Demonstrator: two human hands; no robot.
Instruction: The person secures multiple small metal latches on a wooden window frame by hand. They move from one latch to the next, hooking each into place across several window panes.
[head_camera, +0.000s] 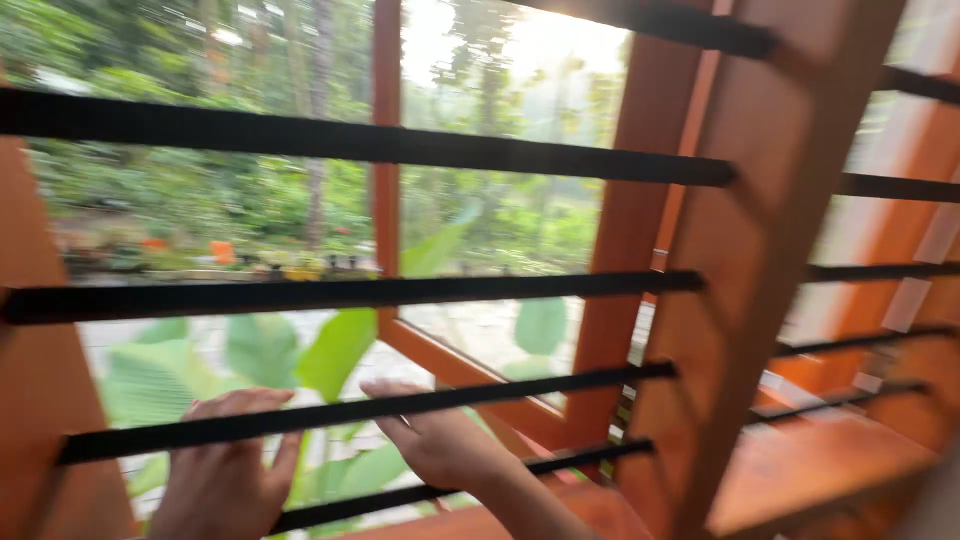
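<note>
Reaching both hands through the black window bars (350, 296): left hand (228, 472) fingers spread, right hand (440, 440) fingers together, flat, near the open wooden sash (470, 370); next, judging, push beyond fingertips.

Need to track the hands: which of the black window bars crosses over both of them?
The second bar from the bottom: it runs across the left hand and the right hand. The bars above it pass clear of both hands.

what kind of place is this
Probably a room in a house, at a barred window facing a garden: black window bars, an orange-brown wooden frame, and broad green leaves outside, beyond both hands.
</note>
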